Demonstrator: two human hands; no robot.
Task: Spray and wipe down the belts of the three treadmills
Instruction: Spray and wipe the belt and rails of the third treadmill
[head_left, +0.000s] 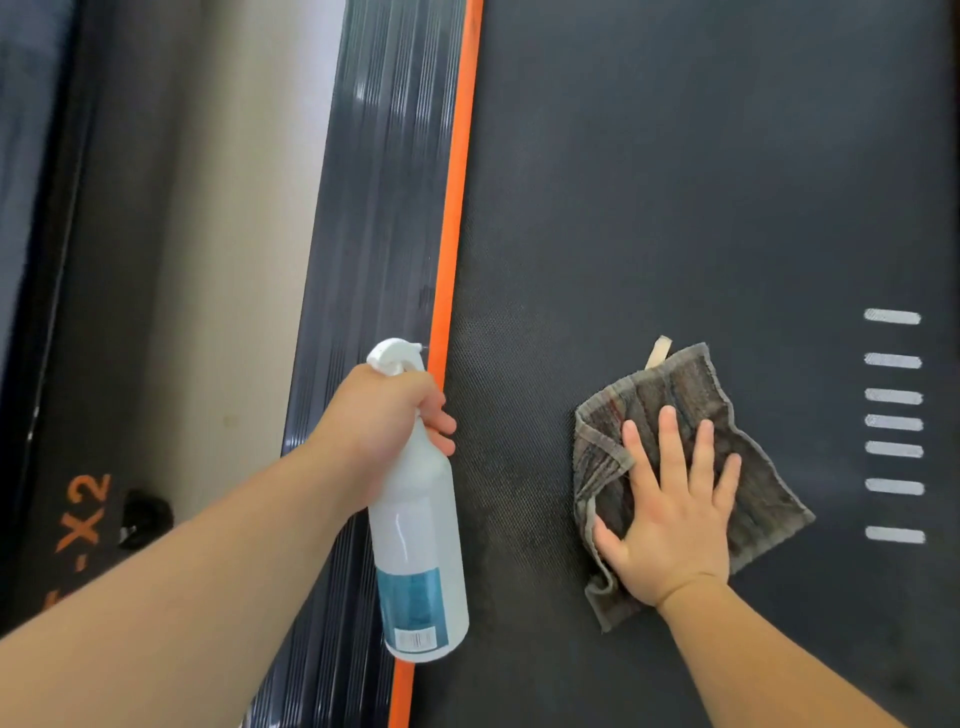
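A dark textured treadmill belt (675, 182) fills the right side of the view. On it lies a crumpled grey-brown cloth (675, 395) with a small beige loop at its top edge. My right hand (670, 514) presses flat on the cloth, fingers spread and straight. My left hand (384, 415) grips the neck of a white spray bottle (421, 551) with a blue label, held over the belt's left edge, nozzle pointing away from me.
An orange strip (457, 208) and a ribbed black side rail (384, 182) border the belt on the left. Beyond lies beige floor (234, 260) and another dark treadmill frame with orange lettering (83, 519). White dashes (893, 426) mark the belt at the right.
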